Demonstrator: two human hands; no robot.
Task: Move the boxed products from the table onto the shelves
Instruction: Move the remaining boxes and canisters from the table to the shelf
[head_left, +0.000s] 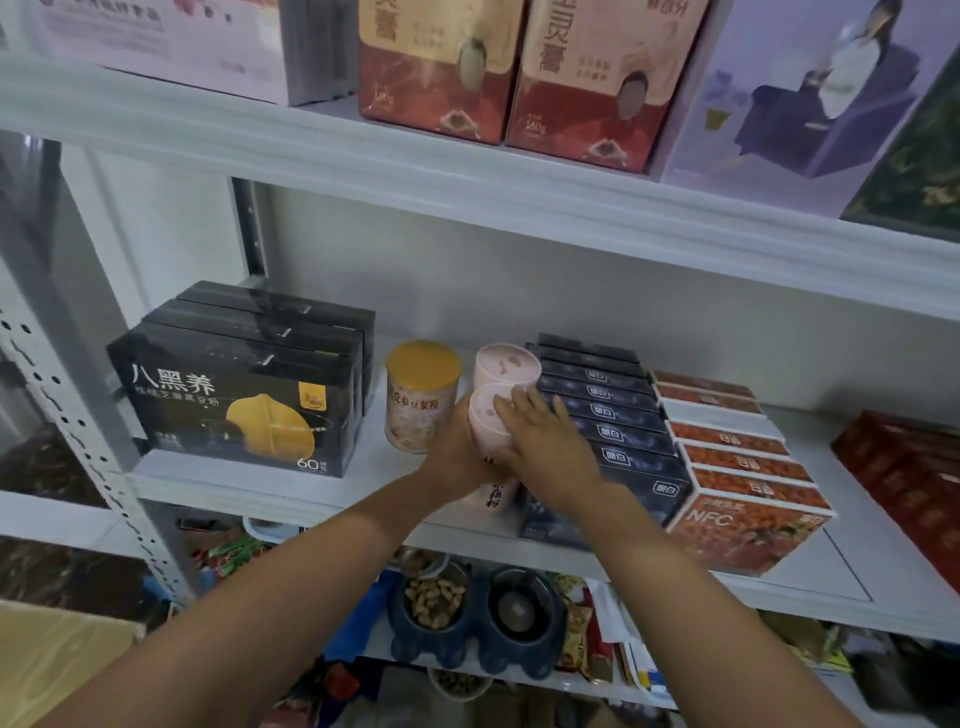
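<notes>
A pink cylindrical can (485, 422) stands at the front of the middle shelf (311, 493). My left hand (454, 452) wraps its left side and my right hand (545, 441) presses its right side and lid. A second pink can (506, 364) stands right behind it. To the left stands a yellow-lidded can (422, 395). Black boxes (234, 384) with a yellow fruit picture fill the shelf's left end. A row of dark blue boxes (608, 415) lies just right of my right hand, with orange NFC boxes (743, 467) beyond.
Red boxes (904, 467) sit at the far right of the shelf. The upper shelf (467, 171) carries red-and-cream boxes (509, 67) and a lilac box (810, 93). Below, a blue double pet bowl (475, 618) and snack packets crowd the lower shelf.
</notes>
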